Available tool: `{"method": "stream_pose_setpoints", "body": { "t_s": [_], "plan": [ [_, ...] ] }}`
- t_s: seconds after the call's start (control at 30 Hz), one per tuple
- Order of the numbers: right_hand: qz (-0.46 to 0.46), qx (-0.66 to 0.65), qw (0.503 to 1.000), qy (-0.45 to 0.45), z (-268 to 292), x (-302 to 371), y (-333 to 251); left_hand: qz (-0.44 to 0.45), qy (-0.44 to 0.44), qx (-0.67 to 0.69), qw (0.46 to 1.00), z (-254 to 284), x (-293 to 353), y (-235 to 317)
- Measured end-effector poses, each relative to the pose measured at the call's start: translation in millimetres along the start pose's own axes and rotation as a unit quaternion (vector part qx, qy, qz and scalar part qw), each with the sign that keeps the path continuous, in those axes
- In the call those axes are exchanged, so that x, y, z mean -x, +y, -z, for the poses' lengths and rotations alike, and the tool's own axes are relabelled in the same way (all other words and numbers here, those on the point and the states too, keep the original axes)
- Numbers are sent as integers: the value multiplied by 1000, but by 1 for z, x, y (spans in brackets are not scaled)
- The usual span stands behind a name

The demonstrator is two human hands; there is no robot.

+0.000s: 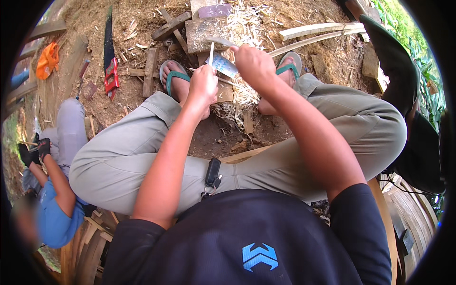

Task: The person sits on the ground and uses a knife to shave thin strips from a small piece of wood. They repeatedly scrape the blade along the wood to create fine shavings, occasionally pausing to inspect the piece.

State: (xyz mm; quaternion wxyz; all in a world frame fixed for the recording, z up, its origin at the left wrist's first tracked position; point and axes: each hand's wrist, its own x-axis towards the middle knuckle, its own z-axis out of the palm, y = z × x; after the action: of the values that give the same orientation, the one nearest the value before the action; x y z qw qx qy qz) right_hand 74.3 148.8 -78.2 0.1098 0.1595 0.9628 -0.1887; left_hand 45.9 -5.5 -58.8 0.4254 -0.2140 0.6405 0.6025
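Note:
Between my sandalled feet, my left hand (204, 86) is closed around a thin pale wooden stick (211, 53) that points away from me. The closed right hand (254, 65) grips a knife (220, 41), whose handle is hidden in the fist. Its blade reaches leftward to the stick's far tip; whether they touch I cannot tell. Just beyond lies a wooden block (203, 31). Under my hands is a bluish, patterned flat piece (222, 64), partly covered by the right fist. Pale curled shavings (247, 23) lie heaped around it.
A red-handled handsaw (111, 78) lies on the ground at left, with an orange cloth or bag (48, 61) farther left. Long pale wood strips (323, 30) lie at the upper right. At far left a co-worker in a blue shirt (56, 209) and dark gloves holds a thin stick.

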Motion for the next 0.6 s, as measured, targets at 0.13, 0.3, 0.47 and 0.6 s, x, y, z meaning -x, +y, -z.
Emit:
{"method": "stream_pose_setpoints", "body": {
  "t_s": [0.13,0.3,0.47,0.6],
  "plan": [
    [42,-14,999,-1,5,-11,9,-18,3,22,1000,4,1,3],
    [189,15,982,-15,5,2,6,-39,3,28,999,9,-10,8],
    [144,38,989,-1,10,31,-12,-70,-12,13,997,14,-12,3],
    [92,43,995,-10,5,39,-20,-74,-2,-7,997,15,-15,0]
  ]
}}
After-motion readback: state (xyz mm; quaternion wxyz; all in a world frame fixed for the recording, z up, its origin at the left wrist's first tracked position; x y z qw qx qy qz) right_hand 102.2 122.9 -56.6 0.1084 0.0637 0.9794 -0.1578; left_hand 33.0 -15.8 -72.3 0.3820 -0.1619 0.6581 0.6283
